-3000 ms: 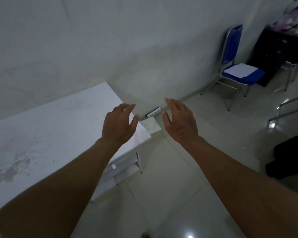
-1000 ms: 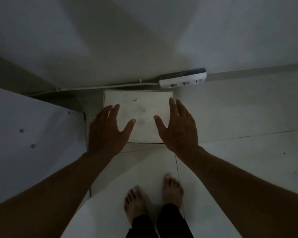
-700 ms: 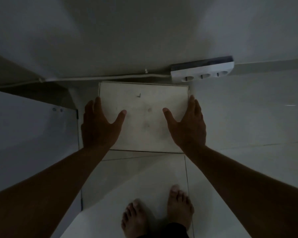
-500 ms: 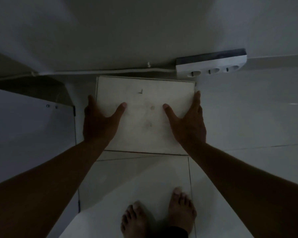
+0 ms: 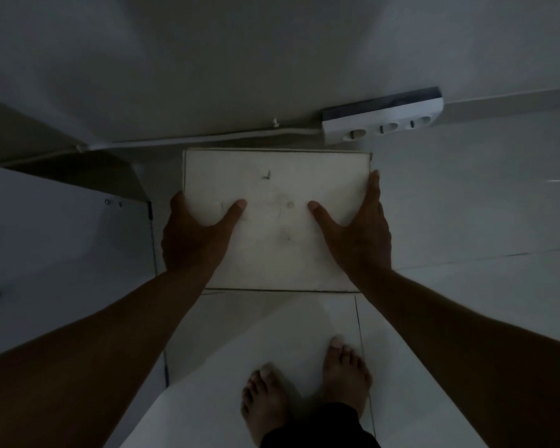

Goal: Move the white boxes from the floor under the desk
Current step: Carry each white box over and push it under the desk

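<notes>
A flat white box (image 5: 277,185) lies on the tiled floor by the wall, with a small dark mark on its lid. My left hand (image 5: 191,239) grips its left edge, thumb on the lid and fingers hidden down the side. My right hand (image 5: 358,236) holds the right edge the same way, thumb on the lid and fingers along the side. The white desk (image 5: 55,250) stands just left of the box. Whether other boxes lie beneath this one cannot be seen.
A white power strip (image 5: 383,119) lies against the wall just behind the box's right corner, and its cable (image 5: 188,140) runs left along the skirting. My bare feet (image 5: 304,392) stand on the floor tiles in front of the box. The room is dim.
I bent down from standing over the desk. Both hands went from hovering open above the box to clasping its left and right edges, thumbs on the lid.
</notes>
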